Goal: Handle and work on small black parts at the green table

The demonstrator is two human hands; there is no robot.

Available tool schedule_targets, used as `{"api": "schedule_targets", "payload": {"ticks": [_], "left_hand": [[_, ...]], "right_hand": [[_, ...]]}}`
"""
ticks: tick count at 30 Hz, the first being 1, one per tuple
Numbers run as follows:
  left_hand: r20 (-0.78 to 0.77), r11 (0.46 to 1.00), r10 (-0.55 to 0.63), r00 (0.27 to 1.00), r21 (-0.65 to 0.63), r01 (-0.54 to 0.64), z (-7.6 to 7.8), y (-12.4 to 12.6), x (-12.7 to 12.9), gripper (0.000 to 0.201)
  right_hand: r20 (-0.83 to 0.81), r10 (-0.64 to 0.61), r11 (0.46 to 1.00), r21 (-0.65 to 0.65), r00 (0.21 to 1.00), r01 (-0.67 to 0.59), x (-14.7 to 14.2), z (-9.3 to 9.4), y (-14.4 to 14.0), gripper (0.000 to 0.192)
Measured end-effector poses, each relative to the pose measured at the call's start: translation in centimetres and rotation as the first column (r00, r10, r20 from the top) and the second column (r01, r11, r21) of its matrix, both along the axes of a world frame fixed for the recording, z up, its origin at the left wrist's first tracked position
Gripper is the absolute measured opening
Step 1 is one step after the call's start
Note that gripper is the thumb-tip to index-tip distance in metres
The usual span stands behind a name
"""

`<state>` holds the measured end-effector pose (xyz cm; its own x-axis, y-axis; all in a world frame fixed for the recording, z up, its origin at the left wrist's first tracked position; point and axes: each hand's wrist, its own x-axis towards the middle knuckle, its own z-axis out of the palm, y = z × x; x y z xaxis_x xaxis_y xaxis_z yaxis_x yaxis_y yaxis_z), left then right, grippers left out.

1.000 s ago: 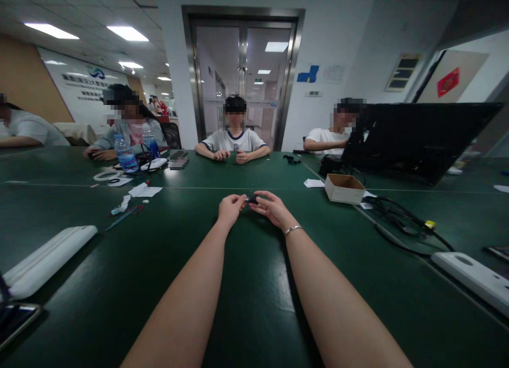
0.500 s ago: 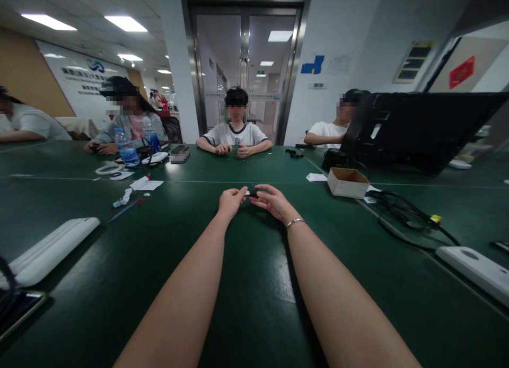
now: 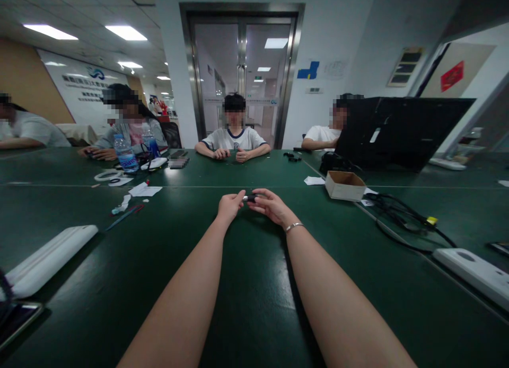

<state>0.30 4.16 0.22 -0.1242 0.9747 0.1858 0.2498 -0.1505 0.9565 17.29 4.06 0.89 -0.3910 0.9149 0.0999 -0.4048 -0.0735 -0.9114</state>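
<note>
A small black stick-like object with a silver end (image 3: pixel 251 198) is held level above the green table (image 3: pixel 254 283), between my two hands. My left hand (image 3: pixel 231 207) pinches its silver end between thumb and fingers. On the other side, my right hand (image 3: pixel 272 204) grips the black end with thumb and fingertips, a bracelet around that wrist. Fingers cover both ends, and the object is too small for me to tell its exact kind.
To the right are a small open box (image 3: pixel 345 187), black cables (image 3: pixel 397 211), a white power strip (image 3: pixel 473 272) and a monitor (image 3: pixel 405 132). At left lie a long white case (image 3: pixel 55 256), a pen (image 3: pixel 123 218) and paper scraps (image 3: pixel 145 190). Several people sit across the table.
The camera view has shifted slightly, so the surroundings sit a little lower in the picture. Both hands keep their hold on the small object, with hardly any movement.
</note>
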Motion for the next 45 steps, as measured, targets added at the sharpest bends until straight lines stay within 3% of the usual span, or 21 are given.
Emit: {"api": "schedule_targets", "payload": {"ticks": [8,20,28,36,40,45], "left_hand": [[-0.041,0.999,0.034,0.999,0.043,-0.032,0.2,-0.5,0.0,0.048],[0.046,0.997,-0.065,0.997,0.043,0.063,-0.4,-0.5,0.1,0.045],[-0.156,0.999,-0.031,0.987,0.020,0.034,-0.2,-0.3,0.0,0.047],[-0.099,0.998,-0.057,0.993,0.017,0.059,-1.0,0.2,0.1,0.048],[-0.084,0.998,-0.061,0.995,0.024,0.063,-0.8,-0.4,0.3,0.045],[-0.015,0.975,-0.144,0.990,0.167,0.144,-0.3,-1.5,0.7,0.030]], "right_hand": [[0.005,-0.003,1.000,-0.013,1.000,0.003,0.0,-0.1,0.1,0.026],[0.027,-0.101,0.993,-0.051,0.995,0.102,-0.1,0.3,0.0,0.021],[0.048,-0.073,0.997,-0.020,0.996,0.074,-0.2,0.0,0.1,0.024],[0.060,-0.046,0.999,-0.019,0.997,0.047,-0.3,0.3,-0.3,0.023],[0.057,-0.091,0.996,-0.022,0.994,0.092,-0.3,0.2,-0.2,0.022],[0.043,-0.196,0.979,-0.049,0.980,0.198,-0.4,-0.1,-0.4,0.016]]}}
